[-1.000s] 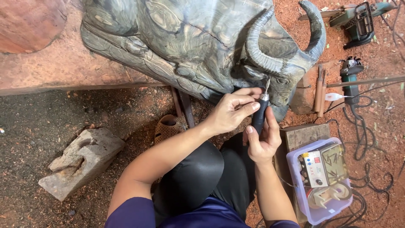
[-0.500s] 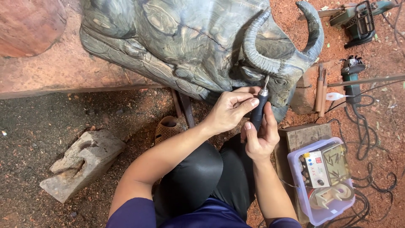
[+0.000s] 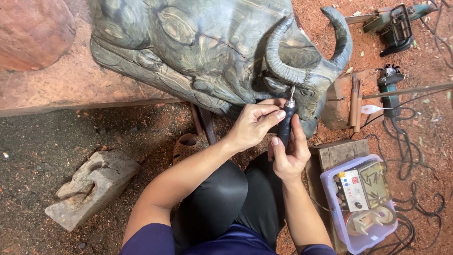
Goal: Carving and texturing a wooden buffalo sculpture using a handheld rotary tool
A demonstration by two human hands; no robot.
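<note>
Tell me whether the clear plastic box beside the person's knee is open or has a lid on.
Open: the clear lavender-tinted plastic box shows no lid, and the control unit inside lies uncovered in plain view.

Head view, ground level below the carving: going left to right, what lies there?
Grey stone block → brown sandal → left hand → dark rotary tool with right hand below it → wooden block → lilac plastic tub → black cables.
</note>
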